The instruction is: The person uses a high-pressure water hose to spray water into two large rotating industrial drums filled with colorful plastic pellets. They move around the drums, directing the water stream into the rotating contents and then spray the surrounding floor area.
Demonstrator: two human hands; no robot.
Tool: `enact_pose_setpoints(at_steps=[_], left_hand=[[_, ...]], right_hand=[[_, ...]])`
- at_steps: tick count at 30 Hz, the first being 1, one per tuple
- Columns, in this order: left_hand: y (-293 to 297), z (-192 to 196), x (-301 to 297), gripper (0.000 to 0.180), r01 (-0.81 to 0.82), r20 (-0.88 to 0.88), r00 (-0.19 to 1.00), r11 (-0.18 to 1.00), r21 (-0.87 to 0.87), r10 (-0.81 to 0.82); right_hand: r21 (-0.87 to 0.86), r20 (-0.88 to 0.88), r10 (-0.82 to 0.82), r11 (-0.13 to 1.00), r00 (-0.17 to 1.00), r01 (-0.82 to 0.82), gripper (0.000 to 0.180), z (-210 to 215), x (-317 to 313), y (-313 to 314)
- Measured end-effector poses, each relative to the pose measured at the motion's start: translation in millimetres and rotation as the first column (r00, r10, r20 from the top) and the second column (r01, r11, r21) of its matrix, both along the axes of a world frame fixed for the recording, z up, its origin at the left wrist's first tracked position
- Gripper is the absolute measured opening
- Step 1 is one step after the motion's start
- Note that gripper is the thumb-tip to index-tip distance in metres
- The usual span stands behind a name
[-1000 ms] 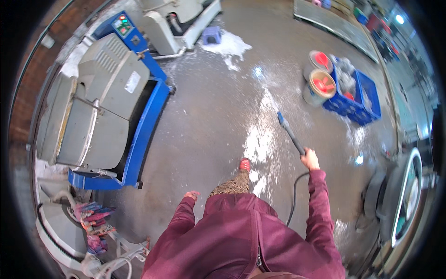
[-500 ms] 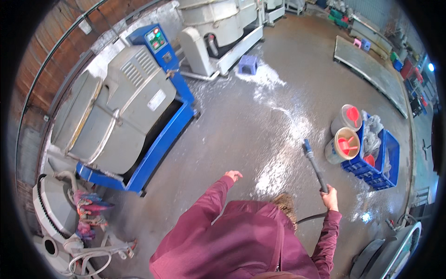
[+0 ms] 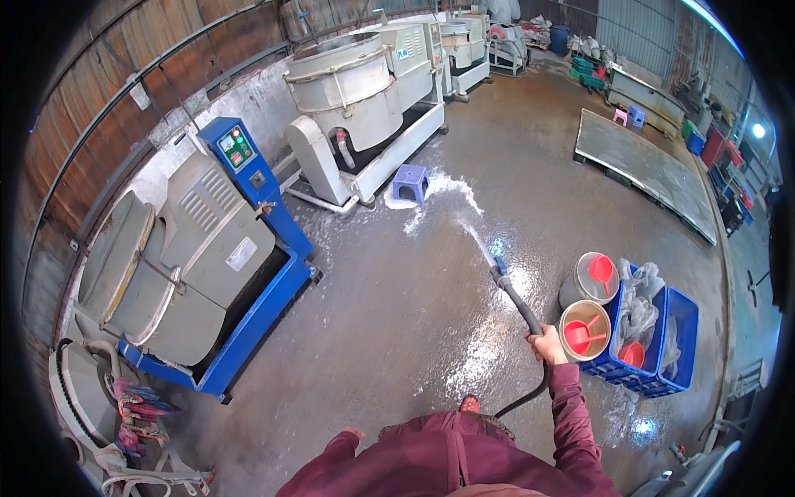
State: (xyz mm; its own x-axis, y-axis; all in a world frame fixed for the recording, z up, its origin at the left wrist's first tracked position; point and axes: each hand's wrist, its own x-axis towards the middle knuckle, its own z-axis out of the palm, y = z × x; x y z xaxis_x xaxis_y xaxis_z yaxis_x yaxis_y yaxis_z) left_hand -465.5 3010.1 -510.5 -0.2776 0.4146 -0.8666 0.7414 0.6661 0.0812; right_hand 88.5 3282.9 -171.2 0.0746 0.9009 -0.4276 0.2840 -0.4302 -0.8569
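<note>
My right hand [image 3: 546, 345] is closed around a dark hose [image 3: 523, 308]. Its blue nozzle [image 3: 499, 267] points forward over the wet floor. From it a stream of water [image 3: 478, 240] runs toward a patch of white foam [image 3: 454, 187]. That foam lies around a small purple stool [image 3: 410, 182] near the machines. Only a bit of my left hand [image 3: 357, 432] shows low beside my body, and its fingers cannot be made out. Behind my right hand the hose curves down past my foot [image 3: 469, 403].
Right of the hose stand a lidded bucket [image 3: 575, 290] and an open bucket [image 3: 571, 352], with red scoops. Beside them are blue crates [image 3: 675, 383] with plastic bags. Large mixing machines [image 3: 207, 240] line the left wall. A low metal platform [image 3: 650, 170] lies far right.
My right hand and the hose have swung forward and left, and water now streams from the nozzle. My left hand has drawn back to my side. The view has tilted up.
</note>
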Motion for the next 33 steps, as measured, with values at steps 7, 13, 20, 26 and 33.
enact_pose_setpoints(at_steps=[7, 13, 20, 26, 33], left_hand=[[74.2, 74.1, 119.4, 0.023, -0.620, 0.470, 0.713, 0.781, 0.075, 0.521], [112.5, 122.1, 144.5, 0.020, -0.358, 0.385, 0.903, 0.832, 0.423, 0.192], [89.3, 84.6, 75.9, 0.028, -0.634, 0.196, 0.761, 0.773, 0.017, 0.619], [148.8, 28.0, 20.4, 0.024, -0.345, 0.316, 0.917, 0.880, 0.327, 0.242], [311.2, 59.2, 8.2, 0.022, -0.517, 0.278, 0.856, 0.738, 0.433, 0.437]], right_hand=[[0.029, 0.039, -0.028, 0.999, 0.999, 0.027, 0.007, -54.5, 28.9, 67.8], [-0.007, 0.207, 0.140, 0.990, 0.968, -0.142, 0.021, -101.4, -3.0, 80.7], [-0.020, -0.028, 0.131, 0.991, 0.991, -0.132, 0.014, -111.3, -36.3, 152.2], [0.036, 0.120, 0.282, 0.957, 0.952, -0.288, 0.026, -111.2, -65.3, 207.9], [-0.138, -0.102, 0.383, 0.908, 0.918, -0.394, 0.008, -105.6, -138.5, 252.0]])
